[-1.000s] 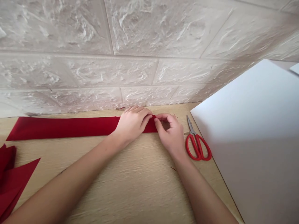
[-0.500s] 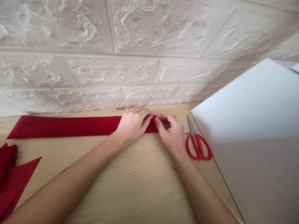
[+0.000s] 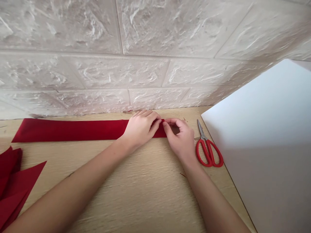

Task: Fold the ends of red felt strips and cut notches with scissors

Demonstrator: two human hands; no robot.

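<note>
A long red ribbon (image 3: pixel 73 130) lies flat across the wooden table, its left end cut at a slant. Near its right end, my left hand (image 3: pixel 142 127) rests over the ribbon, thumb and fingers pinching its upper edge. Just beside it, my right hand (image 3: pixel 181 136) pinches the same edge between thumb and forefinger. The two sets of fingertips almost touch. Scissors (image 3: pixel 208 150) with red handles lie to the right of my right hand, blades pointing away from me.
More red fabric pieces (image 3: pixel 20 181) are heaped at the left edge. A large white panel or box (image 3: pixel 262 145) stands on the right. Behind the table (image 3: pixel 136 194) rises a textured white brick-pattern wall (image 3: pixel 145 71). Small red scraps and threads lie about.
The whole view has shifted slightly, so everything sits a little further right. Both hands keep their pinch on the ribbon's edge.
</note>
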